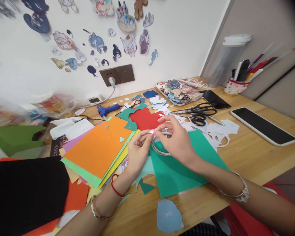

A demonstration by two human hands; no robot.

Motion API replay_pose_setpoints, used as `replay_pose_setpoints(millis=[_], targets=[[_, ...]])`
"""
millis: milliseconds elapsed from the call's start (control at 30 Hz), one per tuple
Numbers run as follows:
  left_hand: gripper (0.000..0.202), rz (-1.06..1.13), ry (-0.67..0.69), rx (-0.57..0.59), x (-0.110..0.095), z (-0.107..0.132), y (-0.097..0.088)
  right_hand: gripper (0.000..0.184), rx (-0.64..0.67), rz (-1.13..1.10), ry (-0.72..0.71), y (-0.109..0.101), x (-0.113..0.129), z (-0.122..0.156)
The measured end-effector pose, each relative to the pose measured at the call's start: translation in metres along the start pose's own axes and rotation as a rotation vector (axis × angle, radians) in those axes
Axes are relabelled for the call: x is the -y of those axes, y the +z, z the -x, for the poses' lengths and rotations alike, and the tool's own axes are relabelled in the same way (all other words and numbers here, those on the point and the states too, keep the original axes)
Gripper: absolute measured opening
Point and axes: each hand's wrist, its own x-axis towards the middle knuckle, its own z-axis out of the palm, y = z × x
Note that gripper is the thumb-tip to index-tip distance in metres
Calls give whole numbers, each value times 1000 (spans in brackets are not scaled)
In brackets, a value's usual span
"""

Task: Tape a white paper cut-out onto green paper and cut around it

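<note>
Over a sheet of green craft felt point(186, 177), my left hand point(140, 147) and my right hand point(174, 137) meet with thumb and forefinger pinched. Between their fingertips shows a small whitish bit of tape. A thin white roll of tape point(161, 152) hangs at the pinch, partly behind my right hand. How the grip on the roll is shared between the hands is partly hidden. Near the table's front edge lies a blue-grey cut-out point(169, 214). Left of my left hand is a stack of coloured sheets, orange point(98, 147) on top.
Scissors point(199, 109), a pen, white paper scraps and a white phone point(263, 126) lie to the right. Behind are a red sheet point(145, 118), a blue glue gun point(108, 109) and a tray of cut-outs point(178, 91). Black sheet point(27, 193) covers the left; a pen cup point(237, 86) stands far right.
</note>
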Motion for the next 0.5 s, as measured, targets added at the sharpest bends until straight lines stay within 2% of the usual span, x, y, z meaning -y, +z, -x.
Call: replay_pose_setpoints(millis=[500], targets=[[15, -64, 17, -33, -2, 2, 2, 20, -17, 110, -26, -2, 1, 0]])
